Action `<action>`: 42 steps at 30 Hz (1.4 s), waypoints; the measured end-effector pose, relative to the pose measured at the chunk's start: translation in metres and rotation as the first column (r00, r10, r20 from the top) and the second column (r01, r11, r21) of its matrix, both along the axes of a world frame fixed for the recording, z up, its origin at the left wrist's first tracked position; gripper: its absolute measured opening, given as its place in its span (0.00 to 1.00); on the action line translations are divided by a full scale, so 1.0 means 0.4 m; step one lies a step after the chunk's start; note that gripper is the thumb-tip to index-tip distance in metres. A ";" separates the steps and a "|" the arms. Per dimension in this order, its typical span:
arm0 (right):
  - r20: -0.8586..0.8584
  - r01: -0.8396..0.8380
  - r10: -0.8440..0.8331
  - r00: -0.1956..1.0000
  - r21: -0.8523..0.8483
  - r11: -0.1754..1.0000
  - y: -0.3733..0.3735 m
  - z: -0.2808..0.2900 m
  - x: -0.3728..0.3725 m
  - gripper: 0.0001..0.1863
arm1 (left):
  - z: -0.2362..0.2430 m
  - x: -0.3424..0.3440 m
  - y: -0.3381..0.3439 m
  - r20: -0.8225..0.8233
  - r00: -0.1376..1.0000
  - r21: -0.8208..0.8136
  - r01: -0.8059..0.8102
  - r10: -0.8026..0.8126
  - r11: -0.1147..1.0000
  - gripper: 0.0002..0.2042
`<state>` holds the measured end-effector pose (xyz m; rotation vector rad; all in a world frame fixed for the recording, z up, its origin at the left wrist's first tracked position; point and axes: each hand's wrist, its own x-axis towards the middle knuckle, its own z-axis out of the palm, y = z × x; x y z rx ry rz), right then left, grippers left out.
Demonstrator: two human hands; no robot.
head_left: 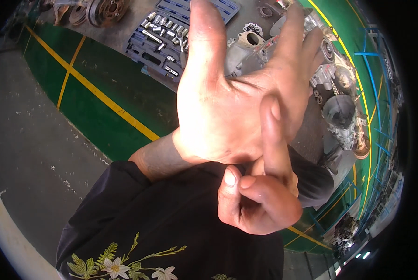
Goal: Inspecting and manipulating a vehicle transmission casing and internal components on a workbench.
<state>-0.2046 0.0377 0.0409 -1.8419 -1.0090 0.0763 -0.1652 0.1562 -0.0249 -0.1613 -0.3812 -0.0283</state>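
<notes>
My left hand [230, 116] is raised close to the camera, palm up, with thumb and fingers spread and nothing in it. My right hand [260, 196] is just below and in front of that palm, index finger extended over it, the other fingers curled against the thumb with nothing visible between them. Whether the index fingertip touches the palm I cannot tell. Behind my hands lie an open case of chrome sockets [150, 37] and grey metal housings [244, 44], both partly hidden by my left hand.
A bell-shaped housing [339, 114] and other parts run down the right. Rusty drum-like parts [99, 11] lie at the upper left. The green floor [92, 116] has yellow lines [125, 112]. Blue framing [372, 53] stands at the far right.
</notes>
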 end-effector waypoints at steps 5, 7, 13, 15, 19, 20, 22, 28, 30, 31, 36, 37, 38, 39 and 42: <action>0.024 0.012 -0.013 1.000 0.059 0.998 -0.001 -0.017 0.005 0.13 | -0.007 0.003 -0.010 -0.008 1.000 0.005 -0.005 0.005 1.000 0.52; 0.029 0.017 -0.019 0.999 0.075 0.997 -0.003 -0.022 0.008 0.14 | -0.006 0.004 -0.014 -0.009 1.000 0.006 -0.007 0.007 1.000 0.52; 0.051 -0.091 0.078 0.996 0.395 0.914 0.011 -0.062 -0.004 0.15 | 0.000 -0.001 -0.021 -0.011 1.000 0.014 0.002 -0.001 1.000 0.52; 0.012 -0.050 0.049 0.999 0.429 0.902 0.004 -0.062 -0.005 0.15 | -0.007 0.002 -0.020 -0.011 1.000 0.012 0.001 -0.001 1.000 0.52; 0.010 -0.161 0.166 0.986 0.306 0.938 -0.011 -0.051 0.004 0.17 | -0.005 -0.001 -0.019 -0.010 1.000 0.021 -0.006 0.006 1.000 0.52; 0.036 -0.196 0.199 0.979 0.416 0.888 -0.006 -0.061 0.006 0.17 | -0.001 0.002 -0.022 -0.009 1.000 0.021 0.000 0.001 1.000 0.52; 0.000 -0.143 0.163 0.987 0.483 0.864 -0.008 -0.068 -0.002 0.16 | 0.000 0.001 -0.020 -0.009 1.000 0.023 0.005 -0.004 1.000 0.52; 0.026 -0.263 0.287 0.958 0.488 0.832 -0.023 -0.089 0.005 0.17 | -0.004 -0.003 -0.018 -0.017 1.000 0.032 -0.009 0.009 0.999 0.51; 0.014 -0.230 0.259 0.966 0.505 0.832 -0.028 -0.077 0.001 0.17 | -0.005 -0.004 -0.022 -0.019 1.000 0.027 0.002 -0.002 1.000 0.51; -0.045 -0.181 0.231 0.972 0.486 0.855 -0.030 -0.071 -0.003 0.16 | -0.004 -0.002 -0.021 -0.019 1.000 0.027 -0.001 0.001 1.000 0.51; -0.049 -0.084 0.107 0.993 0.348 0.934 -0.038 -0.071 -0.003 0.16 | 0.004 -0.010 -0.026 -0.026 1.000 0.041 0.000 0.001 0.999 0.51; -0.050 -0.083 0.107 0.993 0.350 0.933 -0.037 -0.072 -0.002 0.16 | -0.001 -0.005 -0.024 -0.026 1.000 0.040 -0.003 0.004 0.999 0.51; -0.034 -0.079 0.096 0.995 0.339 0.938 -0.034 -0.071 0.000 0.16 | 0.005 -0.009 -0.028 -0.027 1.000 0.040 0.000 0.002 0.999 0.51; -0.017 -0.074 0.084 0.996 0.327 0.942 -0.030 -0.071 0.004 0.15 | 0.001 -0.004 -0.025 -0.027 1.000 0.041 -0.003 0.004 0.999 0.51; 0.035 -0.052 0.043 0.998 0.294 0.955 -0.024 -0.069 0.008 0.15 | 0.000 -0.004 -0.027 -0.032 0.999 0.038 0.009 -0.007 0.999 0.51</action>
